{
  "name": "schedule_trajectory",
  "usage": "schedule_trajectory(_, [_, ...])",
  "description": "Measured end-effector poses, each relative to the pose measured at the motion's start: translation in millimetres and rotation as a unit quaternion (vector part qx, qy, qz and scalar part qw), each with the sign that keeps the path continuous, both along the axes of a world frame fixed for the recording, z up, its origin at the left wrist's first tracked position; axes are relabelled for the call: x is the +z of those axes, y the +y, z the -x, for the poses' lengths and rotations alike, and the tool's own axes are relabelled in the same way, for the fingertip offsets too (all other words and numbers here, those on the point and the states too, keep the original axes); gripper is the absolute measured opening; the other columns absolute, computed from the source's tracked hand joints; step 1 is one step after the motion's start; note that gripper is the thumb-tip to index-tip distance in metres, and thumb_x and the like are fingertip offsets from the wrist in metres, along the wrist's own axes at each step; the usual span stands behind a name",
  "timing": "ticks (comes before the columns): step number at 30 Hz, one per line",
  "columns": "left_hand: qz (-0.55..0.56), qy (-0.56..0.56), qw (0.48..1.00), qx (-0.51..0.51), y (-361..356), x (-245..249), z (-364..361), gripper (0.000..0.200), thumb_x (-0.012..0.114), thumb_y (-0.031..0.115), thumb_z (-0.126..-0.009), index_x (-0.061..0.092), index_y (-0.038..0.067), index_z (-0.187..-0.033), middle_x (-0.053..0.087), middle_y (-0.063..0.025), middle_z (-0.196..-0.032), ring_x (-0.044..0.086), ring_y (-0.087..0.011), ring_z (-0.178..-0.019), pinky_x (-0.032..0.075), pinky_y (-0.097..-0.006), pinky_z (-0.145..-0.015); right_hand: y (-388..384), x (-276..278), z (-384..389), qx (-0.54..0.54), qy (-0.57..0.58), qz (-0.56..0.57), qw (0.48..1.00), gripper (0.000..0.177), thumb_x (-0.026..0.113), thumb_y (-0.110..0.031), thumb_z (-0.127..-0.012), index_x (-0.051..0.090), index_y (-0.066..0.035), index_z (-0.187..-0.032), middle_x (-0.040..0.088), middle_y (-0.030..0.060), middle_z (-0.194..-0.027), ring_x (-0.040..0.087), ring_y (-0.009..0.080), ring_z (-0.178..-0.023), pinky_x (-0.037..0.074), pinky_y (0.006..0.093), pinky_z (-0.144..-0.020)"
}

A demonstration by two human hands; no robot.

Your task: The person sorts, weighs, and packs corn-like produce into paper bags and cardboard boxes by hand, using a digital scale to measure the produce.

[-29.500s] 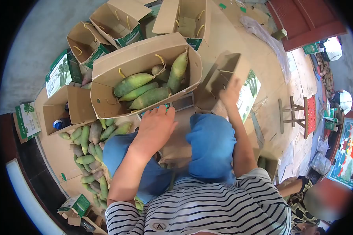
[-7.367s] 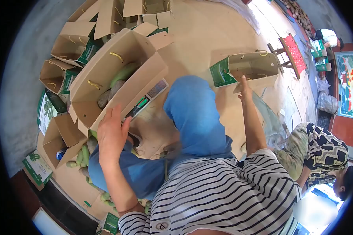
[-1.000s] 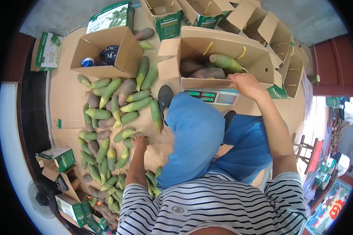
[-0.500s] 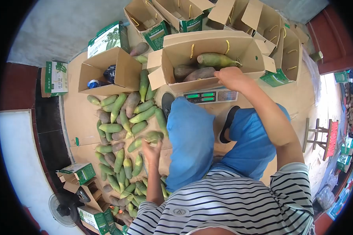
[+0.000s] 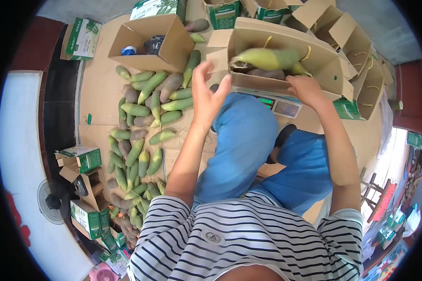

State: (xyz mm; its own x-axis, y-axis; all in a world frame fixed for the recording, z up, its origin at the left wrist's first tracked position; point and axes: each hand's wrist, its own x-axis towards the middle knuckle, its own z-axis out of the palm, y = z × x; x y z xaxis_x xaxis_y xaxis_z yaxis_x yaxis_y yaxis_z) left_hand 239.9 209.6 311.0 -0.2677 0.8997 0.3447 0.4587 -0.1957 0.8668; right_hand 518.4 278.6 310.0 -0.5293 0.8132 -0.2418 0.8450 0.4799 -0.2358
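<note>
Up from the floor pile, our left hand (image 5: 208, 93) is now hovering spread and empty just left of the carton (image 5: 333, 70). At the carton's mouth, one blurred green radish (image 5: 269, 58) is lying over one brown root (image 5: 267, 73). Our right hand (image 5: 307, 89) is curling over the carton's near wall, above one scale (image 5: 286, 107).

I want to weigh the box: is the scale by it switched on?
On: the scale shows lit green digits on its display, beside the box; figures too small to read.
</note>
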Motion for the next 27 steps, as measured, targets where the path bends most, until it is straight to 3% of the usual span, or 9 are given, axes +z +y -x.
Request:
schedule_trajectory(3, [0.186, 0.073, 0.979, 0.047, -47.2, -108.1, 52.3, 0.046, 0.069, 0.021, -0.077, 0.051, -0.004, -0.112, 0.055, -0.0203, -0.107, 0.055, -0.0335, -0.098, 0.044, -0.0372, -0.088, 0.6, 2.4, 0.6, -0.009, 0.002, -0.001, 1.0, 0.015, 0.06, -0.014, -0.081, 0.055, -0.002, -0.09, 0.062, 0.0174, -0.087, 0.058, 0.0361, -0.086, 0.045, 0.046, -0.072])
schedule_trajectory(5, [0.323, 0.109, 0.94, 0.008, -87.7, -174.5, 86.6, 0.052, 0.07, 0.026, -0.075, 0.052, -0.007, -0.111, 0.056, -0.0248, -0.106, 0.055, -0.0368, -0.1, 0.044, -0.0382, -0.087, 1.6, 6.8, 1.2, -0.003, -0.001, 0.019, 1.0, 0.017, 0.06, -0.015, -0.081, 0.055, -0.003, -0.092, 0.061, 0.0176, -0.087, 0.058, 0.0361, -0.086, 0.045, 0.0462, -0.072])
schedule_trajectory(8, [0.385, 0.179, 0.904, 0.049, -128.9, -220.8, 102.5, 0.057, 0.071, 0.03, -0.072, 0.051, -0.009, -0.11, 0.056, -0.0288, -0.106, 0.055, -0.0382, -0.102, 0.045, -0.04, -0.086, 0.8, 9.4, 6.1, 0.007, -0.014, 0.047, 0.999, 0.019, 0.059, -0.015, -0.081, 0.055, -0.004, -0.095, 0.061, 0.0175, -0.087, 0.058, 0.0362, -0.088, 0.045, 0.0461, -0.073])
schedule_trajectory(11, [0.408, 0.17, 0.894, 0.071, -146.3, -265.3, 108.9, 0.062, 0.072, 0.032, -0.071, 0.05, -0.01, -0.112, 0.057, -0.0292, -0.103, 0.057, -0.0381, -0.099, 0.046, -0.041, -0.084, -0.7, 10.1, 9.5, -0.01, -0.024, 0.06, 0.998, 0.02, 0.059, -0.014, -0.082, 0.055, -0.004, -0.098, 0.061, 0.0181, -0.09, 0.057, 0.0369, -0.089, 0.045, 0.0452, -0.074])
schedule_trajectory(16, [0.471, 0.057, 0.877, 0.074, -140.7, -297.8, 100.4, 0.065, 0.072, 0.034, -0.07, 0.048, -0.009, -0.113, 0.06, -0.0274, -0.099, 0.06, -0.0378, -0.093, 0.048, -0.0409, -0.081, 0.5, 16.4, 16.4, -0.027, -0.014, 0.082, 0.996, 0.021, 0.06, -0.015, -0.081, 0.056, -0.005, -0.099, 0.061, 0.0167, -0.093, 0.058, 0.0357, -0.09, 0.046, 0.0444, -0.075])
schedule_trajectory(21, [0.5, 0.065, 0.86, 0.082, -124.7, -294.0, 106.9, 0.06, 0.072, 0.035, -0.069, 0.051, -0.004, -0.111, 0.062, -0.0253, -0.098, 0.061, -0.0374, -0.094, 0.049, -0.0419, -0.079, 1.8, 10.0, 11.9, -0.017, -0.017, 0.073, 0.997, 0.022, 0.06, -0.013, -0.081, 0.056, -0.005, -0.101, 0.061, 0.0172, -0.094, 0.057, 0.0361, -0.091, 0.045, 0.0441, -0.076])
schedule_trajectory(24, [0.492, 0.088, 0.864, 0.062, -128.4, -289.9, 109.2, 0.055, 0.07, 0.037, -0.073, 0.054, -0.003, -0.107, 0.064, -0.0195, -0.09, 0.064, -0.0327, -0.082, 0.05, -0.0396, -0.071, -0.3, 12.4, 10.8, -0.007, -0.006, 0.054, 0.999, 0.022, 0.062, -0.015, -0.08, 0.057, -0.004, -0.099, 0.061, 0.017, -0.09, 0.058, 0.0356, -0.09, 0.046, 0.0441, -0.075])
schedule_trajectory(27, [0.522, -0.259, 0.811, 0.055, -139.7, -280.7, 109.2, 0.048, 0.067, 0.039, -0.077, 0.057, -0.001, -0.102, 0.063, -0.011, -0.082, 0.063, -0.0228, -0.069, 0.05, -0.0335, -0.062, -0.5, 10.8, 9.1, -0.006, 0.009, 0.042, 0.999, 0.021, 0.062, -0.015, -0.08, 0.057, -0.004, -0.096, 0.061, 0.0172, -0.087, 0.058, 0.0356, -0.088, 0.046, 0.0441, -0.075])
